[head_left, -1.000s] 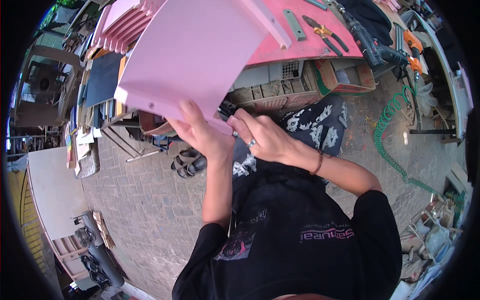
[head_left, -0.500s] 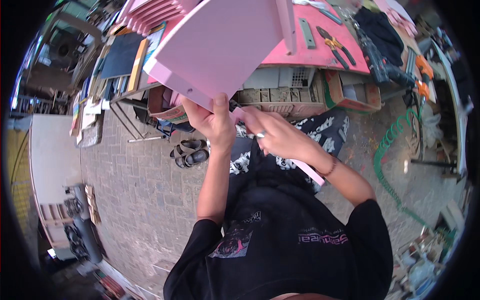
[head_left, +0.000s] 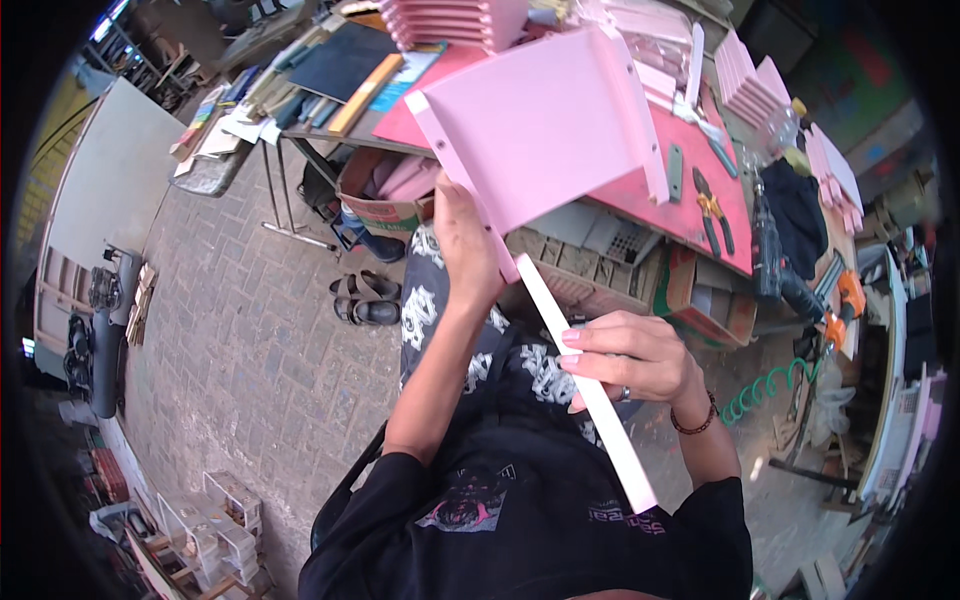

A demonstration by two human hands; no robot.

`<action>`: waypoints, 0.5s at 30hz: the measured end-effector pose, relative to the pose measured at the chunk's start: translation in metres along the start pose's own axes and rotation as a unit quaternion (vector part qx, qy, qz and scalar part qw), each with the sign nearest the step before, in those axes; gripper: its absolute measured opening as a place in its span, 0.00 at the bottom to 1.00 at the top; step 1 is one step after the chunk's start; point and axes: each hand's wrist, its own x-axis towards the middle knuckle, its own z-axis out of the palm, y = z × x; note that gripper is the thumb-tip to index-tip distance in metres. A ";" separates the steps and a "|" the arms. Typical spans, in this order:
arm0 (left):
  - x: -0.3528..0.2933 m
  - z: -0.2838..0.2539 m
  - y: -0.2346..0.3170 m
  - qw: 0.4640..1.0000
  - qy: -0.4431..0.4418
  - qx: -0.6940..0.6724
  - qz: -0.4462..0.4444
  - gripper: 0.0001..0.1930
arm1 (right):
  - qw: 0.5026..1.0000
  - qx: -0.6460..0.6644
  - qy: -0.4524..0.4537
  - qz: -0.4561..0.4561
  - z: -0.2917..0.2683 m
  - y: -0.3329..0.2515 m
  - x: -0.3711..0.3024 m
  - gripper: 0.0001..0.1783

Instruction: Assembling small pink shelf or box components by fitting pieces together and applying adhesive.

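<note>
Beyond your fingers spreads a cluttered worktable with a red top [head_left: 630,200], standing on a paved floor [head_left: 250,300] that stretches widely to the left of your left fingers. Up past those fingers, near the table's far side, sit a dark board [head_left: 345,62] and a stack of pink parts [head_left: 450,20].

Counting from your right fingers outward, you have 1 pair of pliers [head_left: 712,212] and 1 grey bar [head_left: 675,172] ahead on the red top, 1 drill [head_left: 768,250] farther to the right, and 1 green coiled hose [head_left: 770,388] to the right of that hand. Under the table edge are 2 cardboard boxes, 1 ahead and left of your left fingers and 1 ahead and right of your right fingers, with 1 crate [head_left: 570,285] between them. On the floor left of your left fingers lie 2 sandals [head_left: 366,300].

Your left hand [head_left: 468,240] is closed on the near rim of 1 pink panel [head_left: 545,125], thumb on the rim, other fingers mostly hidden; the panel extends tilted ahead and right of that grip. Your right hand [head_left: 635,360] is closed around 1 pink strip [head_left: 615,435], 2 fingertips across its face. The strip slants from near the panel's lower corner, past those fingertips, toward your shirt; you cannot tell whether strip and panel touch.
</note>
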 end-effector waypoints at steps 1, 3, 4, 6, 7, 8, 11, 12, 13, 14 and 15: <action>-0.002 0.000 -0.008 0.998 -0.006 0.022 0.050 0.29 | 1.000 0.020 0.015 0.002 -0.001 0.004 0.005 0.25; -0.013 -0.002 -0.008 0.996 -0.066 0.018 0.058 0.28 | 0.999 0.014 0.036 0.027 -0.004 0.010 0.022 0.27; -0.017 -0.004 -0.011 0.994 -0.082 0.020 0.063 0.29 | 0.995 0.017 0.059 0.078 0.000 0.015 0.025 0.26; -0.025 -0.007 -0.006 0.986 -0.123 0.065 0.093 0.30 | 0.982 0.017 0.101 0.160 0.007 0.021 0.044 0.23; -0.029 -0.017 -0.012 0.990 -0.128 0.044 0.038 0.32 | 0.975 0.018 0.118 0.190 0.012 0.022 0.063 0.21; -0.032 -0.014 -0.009 0.988 -0.136 0.035 0.056 0.33 | 0.972 0.009 0.125 0.197 0.017 0.033 0.072 0.21; -0.034 -0.011 -0.007 0.992 -0.116 0.009 0.046 0.39 | 0.935 -0.284 0.199 0.081 0.037 0.057 0.085 0.26; -0.035 -0.013 -0.006 0.991 -0.128 -0.036 0.018 0.37 | 0.921 -0.310 0.207 0.112 0.045 0.055 0.086 0.26; -0.038 -0.012 -0.001 0.987 -0.140 -0.082 -0.011 0.36 | 0.906 -0.337 0.214 0.143 0.049 0.054 0.085 0.27; -0.038 -0.017 -0.008 0.985 -0.146 -0.089 -0.014 0.36 | 0.898 -0.354 0.205 0.159 0.053 0.057 0.081 0.26; -0.035 -0.026 -0.019 0.987 -0.152 -0.057 0.007 0.37 | 0.895 -0.363 0.204 0.161 0.057 0.056 0.082 0.26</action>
